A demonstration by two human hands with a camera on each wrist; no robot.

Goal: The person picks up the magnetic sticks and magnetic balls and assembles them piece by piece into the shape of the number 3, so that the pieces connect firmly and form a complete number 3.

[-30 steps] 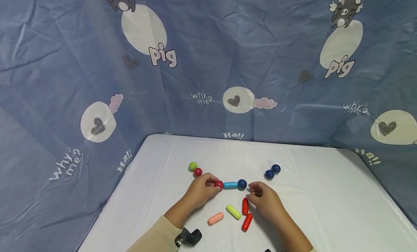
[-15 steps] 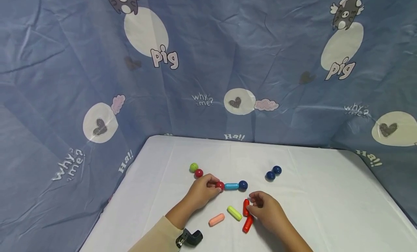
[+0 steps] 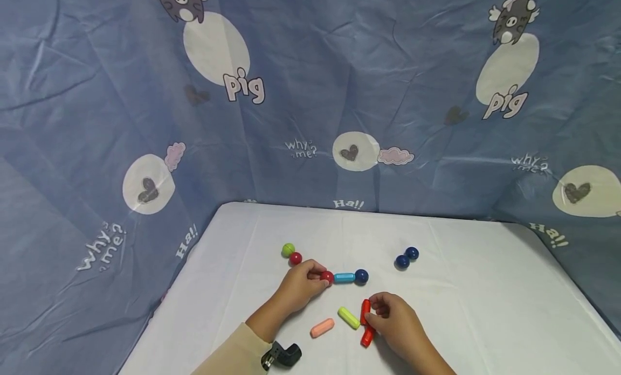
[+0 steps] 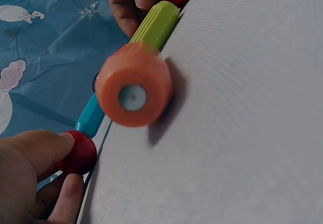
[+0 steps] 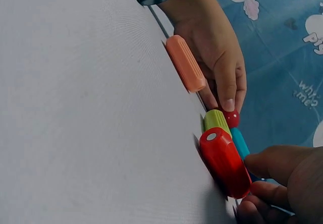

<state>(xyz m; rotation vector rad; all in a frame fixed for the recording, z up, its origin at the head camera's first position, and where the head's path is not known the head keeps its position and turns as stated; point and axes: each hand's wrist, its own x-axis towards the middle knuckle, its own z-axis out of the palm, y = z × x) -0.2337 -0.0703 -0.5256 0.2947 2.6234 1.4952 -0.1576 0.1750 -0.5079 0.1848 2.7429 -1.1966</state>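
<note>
My left hand pinches a red ball, which is joined to a light-blue magnetic stick with a dark-blue ball at its far end. To the right, my right hand has thumb and index finger on the upper red magnetic stick, pinching it. A second red stick lies just below, its end close to the first and partly behind the thumb in the head view. Left of these lie a yellow-green stick and an orange stick, which shows a metal disc in its end in the left wrist view.
Behind the left hand, a green ball sits against another red ball. Two dark-blue balls stand together at the back right. The white tabletop ends at a blue patterned cloth.
My right hand has come down from beside the dark-blue ball to the upper red stick, which has shifted slightly toward me. The left hand keeps its hold on the red ball.
</note>
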